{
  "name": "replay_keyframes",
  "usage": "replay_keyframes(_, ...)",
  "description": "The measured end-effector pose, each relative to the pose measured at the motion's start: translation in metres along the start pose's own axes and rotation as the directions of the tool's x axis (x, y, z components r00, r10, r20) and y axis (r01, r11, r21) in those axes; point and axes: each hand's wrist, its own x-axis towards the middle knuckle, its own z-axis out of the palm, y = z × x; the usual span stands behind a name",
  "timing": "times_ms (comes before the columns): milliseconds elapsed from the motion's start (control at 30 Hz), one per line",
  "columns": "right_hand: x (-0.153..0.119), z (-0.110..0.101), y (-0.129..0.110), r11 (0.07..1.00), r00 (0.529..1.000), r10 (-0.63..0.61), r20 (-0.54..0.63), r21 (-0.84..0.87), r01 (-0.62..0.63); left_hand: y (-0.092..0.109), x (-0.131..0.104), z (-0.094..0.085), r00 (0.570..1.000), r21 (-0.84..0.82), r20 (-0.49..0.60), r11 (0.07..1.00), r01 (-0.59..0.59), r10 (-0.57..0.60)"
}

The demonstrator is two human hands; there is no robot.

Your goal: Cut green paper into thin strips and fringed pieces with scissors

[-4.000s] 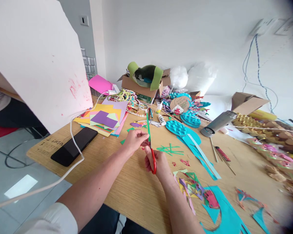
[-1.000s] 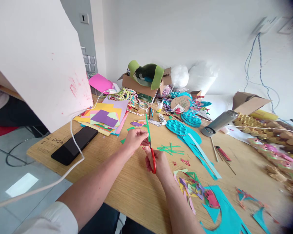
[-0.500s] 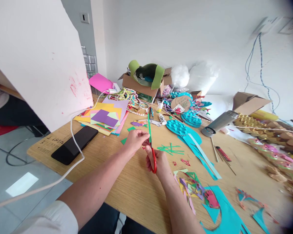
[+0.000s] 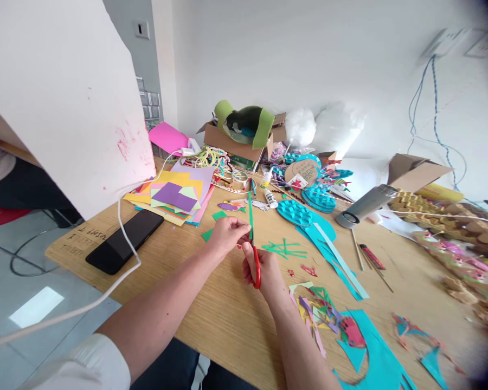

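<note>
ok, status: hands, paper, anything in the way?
Left hand pinching green paper strip. Right hand gripping red-handled scissors, blades at strip. Nothing visibly obstructing; loose green strips nearby.

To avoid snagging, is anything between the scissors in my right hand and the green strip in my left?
Nothing visible stands between them: the scissors in your right hand point at the near end of the green strip, beside your left hand. Contact is too small to tell.

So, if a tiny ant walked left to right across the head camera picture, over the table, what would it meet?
Black phone → the left hand's fingers → red-handled scissors → loose green strips → silver flask → bumpy egg tray.
</note>
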Motion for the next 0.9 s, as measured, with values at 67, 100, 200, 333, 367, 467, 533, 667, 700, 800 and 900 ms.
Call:
replay_keyframes(67, 0.000, 0.000, 0.001, 1.000, 1.000, -0.002, 0.002, 0.018, 0.002, -0.001, 0.000, 0.000, 1.000, -0.006, 0.001, 1.000, -0.002, 0.002)
replay_keyframes(100, 0.000, 0.001, 0.002, 1.000, 1.000, -0.003, 0.002, 0.029, 0.003, -0.002, 0.001, 0.000, 1.000, -0.006, 0.000, 1.000, -0.002, 0.002)
replay_keyframes(200, 0.001, 0.001, 0.003, 0.998, 1.000, 0.000, 0.002, 0.062, -0.001, -0.003, 0.001, 0.000, 1.000, -0.007, 0.003, 1.000, -0.004, 0.004)
replay_keyframes(333, 0.001, 0.001, 0.004, 0.997, 1.000, 0.023, 0.001, 0.073, -0.023, 0.000, -0.001, 0.001, 1.000, -0.017, 0.000, 1.000, -0.001, 0.001)
replay_keyframes(367, 0.000, 0.001, 0.004, 0.998, 1.000, 0.025, 0.001, 0.065, -0.025, 0.001, -0.001, 0.001, 1.000, -0.017, -0.003, 1.000, 0.006, -0.006)
replay_keyframes(467, -0.001, 0.001, 0.003, 0.999, 1.000, 0.013, 0.008, 0.043, -0.014, 0.005, -0.001, 0.001, 0.999, -0.017, -0.022, 1.000, 0.023, -0.023)
replay_keyframes(533, -0.001, 0.001, 0.002, 0.999, 1.000, 0.006, 0.014, 0.036, -0.007, 0.007, -0.001, 0.001, 0.999, -0.017, -0.036, 0.999, 0.027, -0.028)
replay_keyframes(667, -0.002, 0.000, -0.002, 0.999, 1.000, 0.017, 0.023, 0.050, -0.018, 0.009, -0.002, 0.000, 0.999, 0.003, -0.030, 0.999, 0.032, -0.032)
replay_keyframes(700, -0.002, 0.000, -0.003, 0.998, 1.000, 0.021, 0.023, 0.052, -0.022, 0.009, -0.002, 0.000, 0.999, 0.008, -0.028, 1.000, 0.030, -0.030)
replay_keyframes(800, -0.002, 0.000, -0.002, 0.999, 1.000, 0.012, 0.018, 0.044, -0.012, 0.010, -0.003, 0.000, 0.999, 0.016, -0.026, 1.000, 0.027, -0.027)
replay_keyframes(900, -0.001, 0.000, 0.001, 0.999, 1.000, -0.008, 0.019, 0.033, 0.007, 0.010, -0.003, 0.001, 0.999, 0.030, -0.010, 0.999, 0.042, -0.042)
